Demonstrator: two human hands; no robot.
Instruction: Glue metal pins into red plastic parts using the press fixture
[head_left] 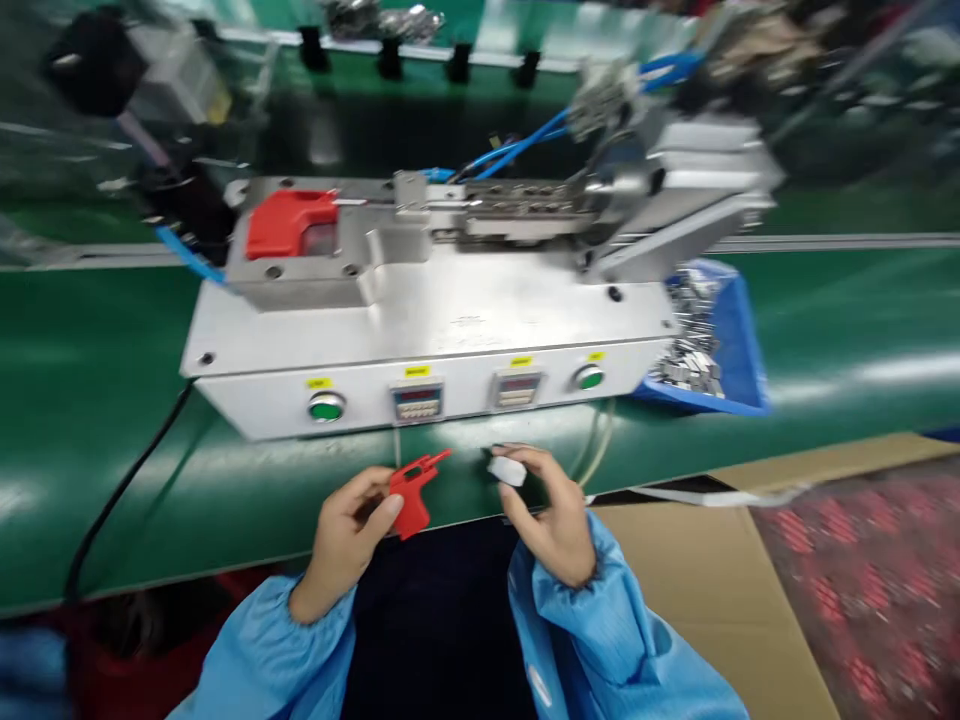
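Note:
My left hand pinches a small red pistol-shaped plastic part at its left side, with the thin nozzle end pointing right. A short gap to the right, my right hand grips a small whitish block-like piece between thumb and fingers; a dark bit shows at its left, too blurred to name. The two pieces are apart, both over the front edge of the green bench. Just behind them stands a metal press machine. In its fixture lies a second red pistol-shaped part.
Green buttons and small counters line the machine's front. A blue bin of small metal pieces stands at its right. Below right is an open cardboard box with red parts under clear plastic. A black cable hangs at left.

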